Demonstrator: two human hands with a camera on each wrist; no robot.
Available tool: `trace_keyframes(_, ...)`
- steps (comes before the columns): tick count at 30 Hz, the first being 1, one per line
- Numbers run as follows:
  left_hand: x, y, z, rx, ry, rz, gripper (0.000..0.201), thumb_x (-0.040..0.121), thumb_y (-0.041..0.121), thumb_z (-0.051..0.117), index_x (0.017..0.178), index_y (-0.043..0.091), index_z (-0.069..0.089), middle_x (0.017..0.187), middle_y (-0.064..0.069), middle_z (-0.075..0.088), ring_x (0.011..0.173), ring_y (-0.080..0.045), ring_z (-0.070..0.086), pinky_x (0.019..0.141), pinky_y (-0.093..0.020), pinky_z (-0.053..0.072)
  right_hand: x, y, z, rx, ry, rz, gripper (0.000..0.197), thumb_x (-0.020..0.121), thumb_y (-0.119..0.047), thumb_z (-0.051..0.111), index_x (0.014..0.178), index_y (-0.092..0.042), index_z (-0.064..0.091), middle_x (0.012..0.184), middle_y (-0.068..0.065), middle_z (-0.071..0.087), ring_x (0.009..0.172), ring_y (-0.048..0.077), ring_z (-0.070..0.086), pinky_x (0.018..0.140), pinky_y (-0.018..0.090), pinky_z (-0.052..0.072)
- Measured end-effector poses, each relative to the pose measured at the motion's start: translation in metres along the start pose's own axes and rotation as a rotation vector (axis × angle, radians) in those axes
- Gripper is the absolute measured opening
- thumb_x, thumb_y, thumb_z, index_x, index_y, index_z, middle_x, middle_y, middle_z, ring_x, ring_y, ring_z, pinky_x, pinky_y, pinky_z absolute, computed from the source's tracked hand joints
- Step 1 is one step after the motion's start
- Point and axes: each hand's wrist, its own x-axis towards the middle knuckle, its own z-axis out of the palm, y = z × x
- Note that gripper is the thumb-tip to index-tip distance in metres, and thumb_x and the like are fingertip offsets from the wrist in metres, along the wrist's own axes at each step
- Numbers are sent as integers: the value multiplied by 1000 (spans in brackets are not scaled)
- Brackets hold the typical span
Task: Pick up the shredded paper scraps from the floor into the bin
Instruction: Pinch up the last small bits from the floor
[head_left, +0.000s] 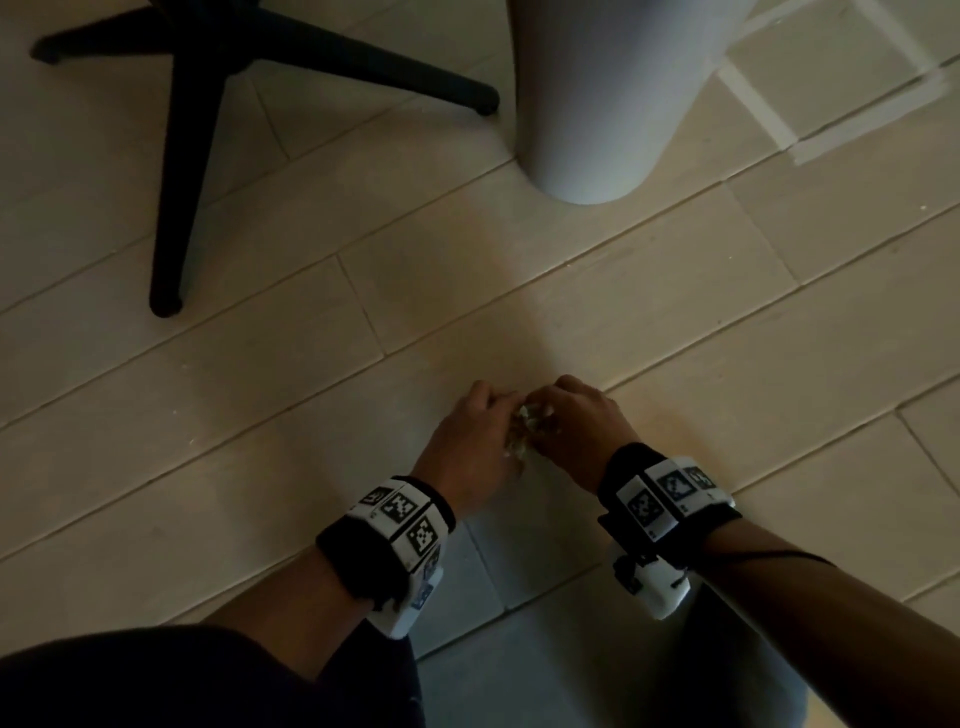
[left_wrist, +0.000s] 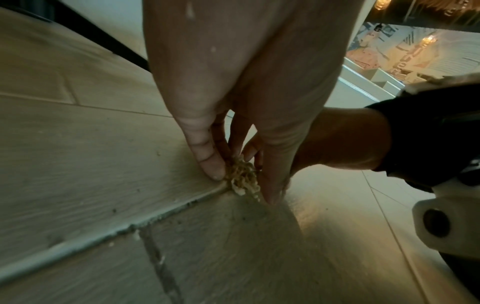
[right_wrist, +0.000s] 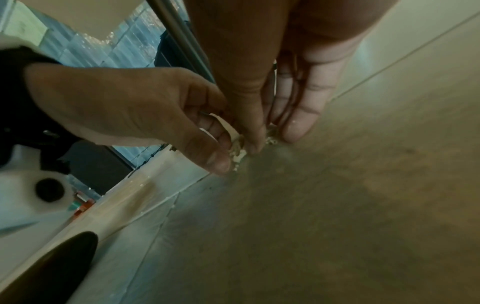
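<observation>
A small heap of pale shredded paper scraps lies on the light plank floor, pressed between both my hands. My left hand closes in from the left, its thumb and fingers pinching the scraps against a floor joint. My right hand comes from the right, thumb and fingers gripping the same heap; a paper strip curls over the left hand's fingers. The white round bin stands upright on the floor beyond the hands, its opening out of view.
A black chair base with splayed legs stands on the floor at the far left. White tape lines mark the floor right of the bin. My knees fill the bottom edge of the head view.
</observation>
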Motion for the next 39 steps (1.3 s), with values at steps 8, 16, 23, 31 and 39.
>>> trace_keyframes(8, -16, -4, 6, -285, 103, -184, 60, 73, 19, 76, 129, 29, 57, 113, 1, 58, 98, -20, 64, 91, -40, 54, -3, 0, -2, 227, 34, 117, 24, 85, -13, 60, 106, -17, 71, 103, 3, 73, 94, 22, 67, 87, 33, 51)
trace_keyframes(16, -8, 2, 3, -146, 94, -125, 61, 76, 20, 76, 132, 24, 53, 124, -1, 50, 104, -23, 60, 92, -31, 50, -5, 4, -13, 304, 90, 170, 28, 82, -5, 55, 100, -17, 73, 99, 3, 74, 94, 22, 67, 89, 32, 50)
trace_keyframes(23, 3, 6, 8, 215, 39, 108, 77, 76, 37, 79, 142, 24, 41, 139, -1, 35, 121, -22, 38, 91, -38, 53, -7, 17, -24, 366, 167, 245, 29, 81, -5, 53, 98, -16, 73, 97, 4, 74, 91, 22, 69, 92, 35, 51)
trace_keyframes(31, 4, 4, 2, 484, -24, 382, 61, 91, 31, 62, 146, 22, 39, 157, -10, 25, 141, -32, 26, 104, -38, 45, -7, 25, -20, 230, 330, 165, 23, 87, -12, 55, 102, -19, 71, 103, 5, 68, 92, 22, 62, 86, 33, 50)
trace_keyframes(39, 3, -12, 1, 524, -19, 523, 40, 87, 16, 65, 127, 18, 62, 136, -9, 54, 126, -26, 50, 69, -33, 61, -12, 37, -12, -207, 245, 90, 47, 94, -33, 52, 139, -23, 45, 149, 11, 35, 141, 34, 25, 112, 56, 29)
